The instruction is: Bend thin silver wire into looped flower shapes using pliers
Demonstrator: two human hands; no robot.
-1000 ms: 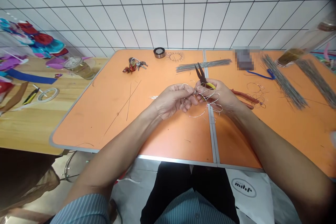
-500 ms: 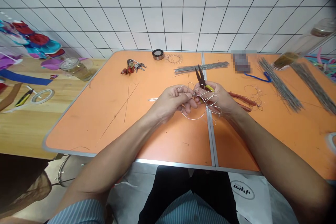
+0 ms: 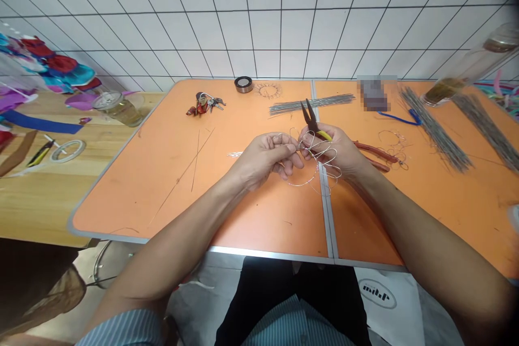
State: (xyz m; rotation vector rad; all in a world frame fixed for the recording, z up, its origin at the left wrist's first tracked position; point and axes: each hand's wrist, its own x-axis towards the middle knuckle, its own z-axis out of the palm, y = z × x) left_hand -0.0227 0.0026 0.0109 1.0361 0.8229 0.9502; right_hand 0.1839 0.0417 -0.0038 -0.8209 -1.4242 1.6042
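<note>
Thin silvery wire bent into a ring of loops (image 3: pixel 333 158) hangs between my two hands above the orange table (image 3: pixel 259 216). My left hand (image 3: pixel 275 154) is closed, pinching the wire between thumb and fingers. Pliers (image 3: pixel 310 119) with dark jaws and yellow-edged handles rest in the palm of my right hand (image 3: pixel 334 148), jaws pointing up and away. The thumb and fingertips of that hand also pinch the wire, close to the left fingertips. Behind the right hand lie red-handled pliers (image 3: pixel 375 154), their head hidden by the hand.
Bundles of straight wire lie at the back (image 3: pixel 312 102) and on the right (image 3: pixel 438 130). A tape roll (image 3: pixel 244 85), keys (image 3: pixel 210 102) and a wire ring (image 3: pixel 267 90) sit near the wall. A tilted-looking glass jar (image 3: pixel 446 89) stands right. Loose wires (image 3: pixel 184 170) lie left.
The wire ring has turned slightly between my fingers, and its lower loop has shifted a little. Both hands stay in nearly the same place, and the view has moved slightly.
</note>
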